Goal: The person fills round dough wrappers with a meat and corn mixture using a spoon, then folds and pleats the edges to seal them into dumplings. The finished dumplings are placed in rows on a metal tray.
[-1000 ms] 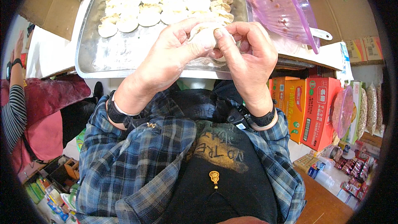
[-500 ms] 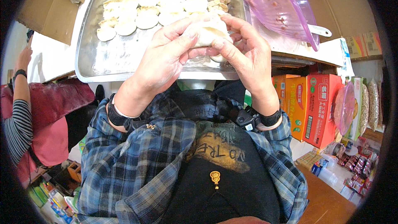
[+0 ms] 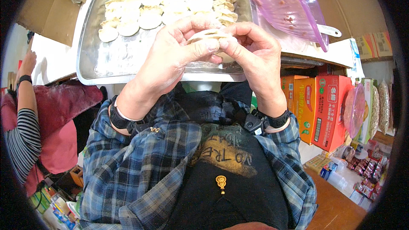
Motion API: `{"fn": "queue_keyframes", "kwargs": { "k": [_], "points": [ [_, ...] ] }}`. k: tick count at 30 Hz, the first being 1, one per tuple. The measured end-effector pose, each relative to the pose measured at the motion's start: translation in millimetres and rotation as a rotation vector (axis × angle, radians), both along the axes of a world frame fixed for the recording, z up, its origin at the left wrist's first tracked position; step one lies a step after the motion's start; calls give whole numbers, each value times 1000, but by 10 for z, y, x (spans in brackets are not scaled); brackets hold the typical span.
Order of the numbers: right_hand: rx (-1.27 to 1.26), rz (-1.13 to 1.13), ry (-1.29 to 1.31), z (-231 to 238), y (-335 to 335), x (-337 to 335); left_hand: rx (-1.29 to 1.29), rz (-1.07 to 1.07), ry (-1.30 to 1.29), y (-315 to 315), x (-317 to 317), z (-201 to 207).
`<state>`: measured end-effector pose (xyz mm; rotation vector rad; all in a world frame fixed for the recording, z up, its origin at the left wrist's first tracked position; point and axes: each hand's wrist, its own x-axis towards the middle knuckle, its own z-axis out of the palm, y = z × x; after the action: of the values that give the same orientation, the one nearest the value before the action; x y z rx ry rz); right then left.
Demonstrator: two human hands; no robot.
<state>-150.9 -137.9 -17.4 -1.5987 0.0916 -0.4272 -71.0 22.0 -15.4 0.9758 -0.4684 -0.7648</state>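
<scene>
Between both hands I hold one dumpling (image 3: 209, 35), pale and dusted with flour, its edge turned up toward me. The thumb and fingers of my left hand (image 3: 177, 51) pinch its left side. My right hand (image 3: 251, 49) grips the other side, thumb pressed on the edge near the left thumb. Fingers hide much of its underside. Just below them is a large metal tray (image 3: 96, 66), where several rows of folded dumplings (image 3: 151, 17) lie close together toward the far side.
Right of the tray stands a purple translucent bowl (image 3: 294, 8) with bits of filling and a white-handled utensil (image 3: 329, 30). Orange and red boxes (image 3: 330, 113) stand below the table at right. At far left a co-worker's arm (image 3: 27, 98) in a striped sleeve reaches to the table.
The dumpling has tilted so its edge now faces up, and my thumbs have come closer together on it. The co-worker's arm at left has shifted slightly.
</scene>
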Motion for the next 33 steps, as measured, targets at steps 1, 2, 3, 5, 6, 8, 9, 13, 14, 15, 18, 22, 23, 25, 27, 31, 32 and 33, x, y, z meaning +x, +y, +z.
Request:
{"fn": "queue_keyframes", "kwargs": {
  "k": [1,2,3,5,6,8,9,13,14,15,18,22,23,25,27,31,32,33],
  "points": [
    [-21,5,-10,-6,-1,6,-2,0,4,6,8,-8],
    [-39,9,-18,-10,0,12,-5,0,8,16,19,-17],
    [-54,21,-34,-7,0,16,-26,-1,7,26,30,-29],
    [-75,41,-61,12,2,19,-18,8,5,33,43,-59],
    [-130,37,-74,30,0,19,-22,9,2,36,48,-72],
    [-233,28,-97,71,-3,12,-50,18,1,42,54,-83],
    [-174,52,-71,89,-3,2,-63,21,0,39,52,-82],
    [-94,46,31,100,31,-14,-58,45,25,37,13,-46],
    [-98,19,70,87,37,-6,-54,57,40,16,-7,-44],
    [-68,-1,27,70,42,6,-50,71,54,0,-21,-42],
    [45,-59,-27,38,41,17,-23,53,-1,-8,-19,-32],
    [65,-100,-27,40,35,24,35,71,-48,-2,2,-61],
    [84,-84,-17,46,34,24,26,67,-55,1,9,-71],
    [100,-56,-23,53,39,24,34,52,-49,7,27,-86],
    [74,-10,-64,47,48,23,45,22,-23,17,42,-90],
    [-108,-13,-7,28,8,22,63,15,-6,18,37,-63],
    [-71,-4,-15,21,5,24,51,38,8,4,21,-56],
    [-29,15,-26,17,2,26,38,61,22,-6,7,-49]
  ]
}}
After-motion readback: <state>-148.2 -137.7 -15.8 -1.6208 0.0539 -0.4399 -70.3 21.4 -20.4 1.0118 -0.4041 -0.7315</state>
